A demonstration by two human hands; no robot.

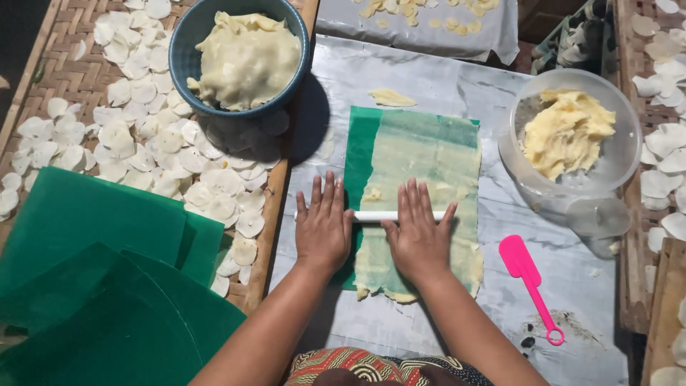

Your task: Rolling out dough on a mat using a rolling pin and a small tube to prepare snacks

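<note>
A grey, marbled plastic sheet (443, 86) covers the low work surface, flanked by woven bamboo trays (71, 78) on both sides and a wooden board (661, 314) at right, with dark shadow filling the upper corners.

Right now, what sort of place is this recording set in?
Probably a small home-style snack-making workspace: both hands press a white rolling pin over thin yellowish dough on a green plastic sheet, beside pale round chips drying on a woven bamboo tray.

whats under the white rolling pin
Thin rolled dough on a green plastic sheet. Both hands, left and right, cover the white rolling pin and the dough beneath.
</note>
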